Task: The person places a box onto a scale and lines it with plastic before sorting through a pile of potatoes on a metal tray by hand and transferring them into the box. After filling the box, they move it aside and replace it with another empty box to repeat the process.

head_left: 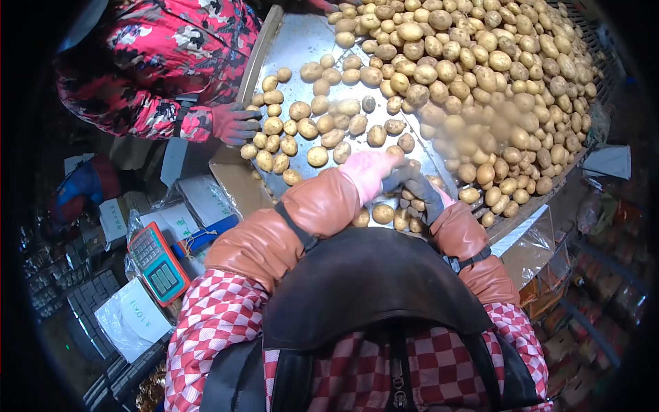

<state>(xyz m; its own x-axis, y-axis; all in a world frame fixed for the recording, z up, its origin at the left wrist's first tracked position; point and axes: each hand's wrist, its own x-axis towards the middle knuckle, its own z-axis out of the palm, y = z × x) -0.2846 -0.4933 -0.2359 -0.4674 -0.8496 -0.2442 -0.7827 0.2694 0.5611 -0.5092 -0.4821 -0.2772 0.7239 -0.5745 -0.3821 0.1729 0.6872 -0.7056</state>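
My left hand (371,172), in a pink glove, reaches over the metal sorting table (294,49). A potato (394,151) shows at its far edge, but its fingers are mostly hidden. Close against it is my right hand (420,190), in a dark grey glove with a pink cuff. Its fingers curl round small potatoes (416,204), partly covered by the glove. More loose potatoes (383,213) lie just below my hands, near the apron's edge. Others (317,156) are scattered to the left of my hands.
A large potato heap (480,75) fills the table's right side. Across the left corner, a co-worker's gloved hand (235,124) touches the table edge beside potatoes. A red-framed scale or calculator (158,263) lies at the left among plastic-wrapped cartons (134,319). A cardboard box (240,180) adjoins the table.
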